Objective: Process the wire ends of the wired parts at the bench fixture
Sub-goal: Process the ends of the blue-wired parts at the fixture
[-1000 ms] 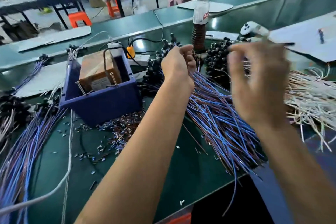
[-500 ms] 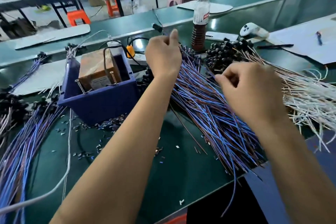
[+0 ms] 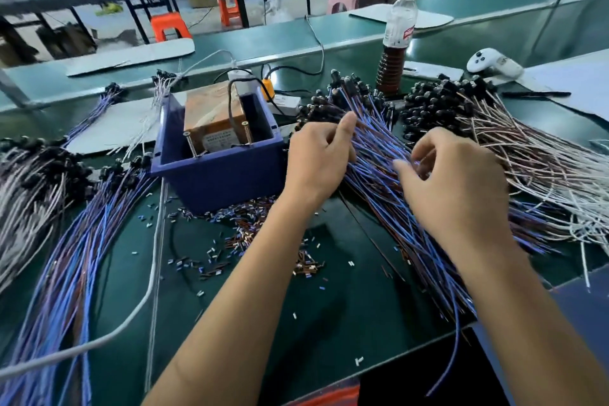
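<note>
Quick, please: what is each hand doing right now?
Left hand: fingers curled, gripping blue and brown wires of the middle pile.
Right hand: fingers curled into the same wires, picking at them.

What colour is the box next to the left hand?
Dark blue. The box shows clearly in the head view, just beside the left hand.

Open green mat (image 3: pixel 329 313) between blue box (image 3: pixel 217 171) and wire pile (image 3: pixel 405 217).

Matt green bench top (image 3: pixel 329 323), glossy plastic-coated wires (image 3: pixel 395 208) — blue plastic box (image 3: pixel 217 175), clear plastic bottle (image 3: pixel 400 20)
</note>
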`<action>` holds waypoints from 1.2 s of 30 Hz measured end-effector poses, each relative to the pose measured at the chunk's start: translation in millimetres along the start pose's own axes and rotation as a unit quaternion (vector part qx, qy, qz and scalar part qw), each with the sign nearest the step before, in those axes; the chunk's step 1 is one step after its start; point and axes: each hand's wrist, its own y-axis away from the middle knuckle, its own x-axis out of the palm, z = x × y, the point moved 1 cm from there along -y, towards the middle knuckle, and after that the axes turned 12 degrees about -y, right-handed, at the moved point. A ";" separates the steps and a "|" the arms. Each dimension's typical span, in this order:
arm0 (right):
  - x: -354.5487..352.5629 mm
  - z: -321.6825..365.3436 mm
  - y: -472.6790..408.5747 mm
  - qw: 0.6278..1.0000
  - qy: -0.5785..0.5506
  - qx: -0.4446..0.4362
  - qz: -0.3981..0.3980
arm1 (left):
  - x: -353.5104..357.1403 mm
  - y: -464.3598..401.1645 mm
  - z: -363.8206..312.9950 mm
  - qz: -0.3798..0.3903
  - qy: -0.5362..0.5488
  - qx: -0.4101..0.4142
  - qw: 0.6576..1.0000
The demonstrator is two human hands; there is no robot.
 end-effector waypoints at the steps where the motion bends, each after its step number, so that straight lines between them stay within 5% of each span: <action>1: 1.3 9.4 4.4 1.000 -0.017 -0.008 0.007 | -4.7 8.1 1.6 0.037 -0.001 0.003 0.999; 5: 43.5 53.5 28.9 0.988 -0.037 -0.038 0.146 | -48.6 34.4 35.2 0.262 -0.106 -0.050 0.958; 8: 83.4 89.2 46.9 0.962 -0.043 -0.070 0.261 | -97.9 52.3 67.4 0.330 -0.233 -0.111 0.908; 12: 130.7 147.7 72.8 0.920 -0.090 -0.126 0.360 | -162.4 71.1 103.7 0.290 -0.321 -0.200 0.879; 17: 182.1 203.0 95.8 0.886 -0.118 -0.168 0.416 | -213.0 81.1 138.8 0.145 -0.423 -0.278 0.850; 22: 217.2 215.0 101.6 0.889 -0.078 -0.179 0.414 | -218.9 71.7 159.2 0.038 -0.417 -0.278 0.864; 25: 225.8 213.1 103.6 0.900 -0.039 -0.198 0.385 | -212.0 56.4 168.5 0.020 -0.408 -0.244 0.880; 36: 228.5 211.0 102.0 0.900 -0.024 -0.201 0.386 | -200.2 28.0 181.2 0.067 -0.477 -0.220 0.848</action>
